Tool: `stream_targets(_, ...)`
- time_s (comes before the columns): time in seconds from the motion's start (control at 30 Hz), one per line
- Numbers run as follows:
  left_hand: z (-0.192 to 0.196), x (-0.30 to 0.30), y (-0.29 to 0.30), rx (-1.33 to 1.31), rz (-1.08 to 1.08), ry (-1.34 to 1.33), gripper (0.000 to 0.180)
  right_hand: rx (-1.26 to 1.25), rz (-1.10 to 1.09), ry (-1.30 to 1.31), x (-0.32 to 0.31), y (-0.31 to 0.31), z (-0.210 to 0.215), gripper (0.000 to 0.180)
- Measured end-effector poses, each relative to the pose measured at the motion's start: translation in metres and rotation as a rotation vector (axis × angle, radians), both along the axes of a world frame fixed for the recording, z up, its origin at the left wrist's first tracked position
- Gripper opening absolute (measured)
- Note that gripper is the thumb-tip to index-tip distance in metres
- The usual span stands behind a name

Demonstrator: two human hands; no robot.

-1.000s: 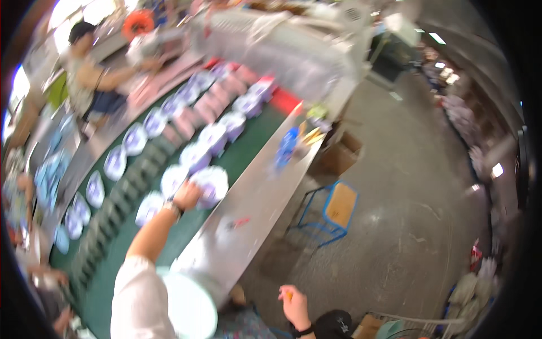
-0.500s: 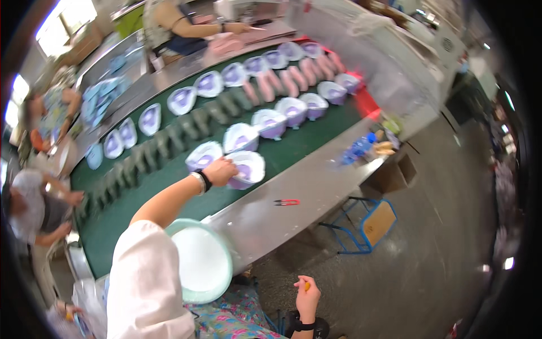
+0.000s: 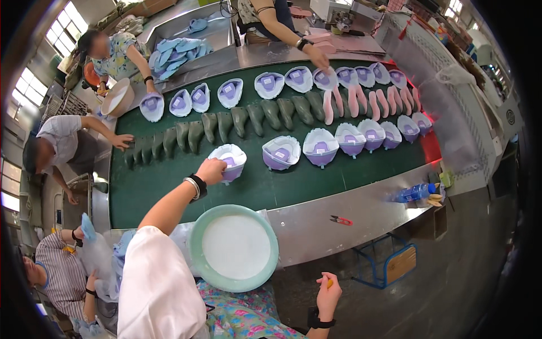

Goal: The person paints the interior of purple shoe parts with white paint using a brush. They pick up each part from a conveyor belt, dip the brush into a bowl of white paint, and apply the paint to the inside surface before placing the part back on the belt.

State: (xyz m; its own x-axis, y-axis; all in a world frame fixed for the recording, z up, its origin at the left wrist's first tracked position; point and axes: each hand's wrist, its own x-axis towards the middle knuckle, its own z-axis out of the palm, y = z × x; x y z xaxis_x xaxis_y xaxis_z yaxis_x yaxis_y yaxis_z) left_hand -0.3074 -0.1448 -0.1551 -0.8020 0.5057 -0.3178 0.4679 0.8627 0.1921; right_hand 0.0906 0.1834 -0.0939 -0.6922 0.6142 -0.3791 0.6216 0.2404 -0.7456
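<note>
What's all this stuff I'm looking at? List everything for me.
Conveyor belt: one, green, centre.
Shoe uppers: many, lilac and white, in rows on the belt.
Shoe lasts: a row, dark green; pink ones at its right end.
Basin: one, pale green, white inside, near edge.
Snips: red, on the steel ledge.
Bottle: blue, ledge.
Stool: blue frame, floor.
Co-workers: four, around the belt.
Left hand: on an upper.
Right hand: low, holds something small and yellow.

The left hand (image 3: pixel 212 169) rests on a shoe upper (image 3: pixel 228 160) at the left end of a row on the table (image 3: pixel 316 220); a bowl (image 3: pixel 234 247) sits nearer, scissors (image 3: pixel 340 220) to its right.
</note>
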Motion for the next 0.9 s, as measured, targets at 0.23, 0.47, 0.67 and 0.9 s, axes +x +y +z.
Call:
stream_targets(0.23,-0.007,0.011,0.071,0.076,-0.400,0.178,0.014,0.086,0.067,0.048,-0.012,-0.013,0.005,0.013)
stream_targets(0.47,-0.028,0.001,0.185,0.154,-0.763,0.209,0.017,0.083,-0.030,0.018,0.012,-0.024,0.004,0.014)
stream_targets(0.67,-0.030,0.030,0.184,0.285,-0.696,0.172,0.016,0.064,-0.105,-0.091,0.033,-0.039,0.001,0.013)
stream_targets(0.9,0.002,0.032,0.058,0.218,-0.465,0.223,0.015,0.031,-0.041,-0.058,0.022,-0.044,-0.009,0.012)
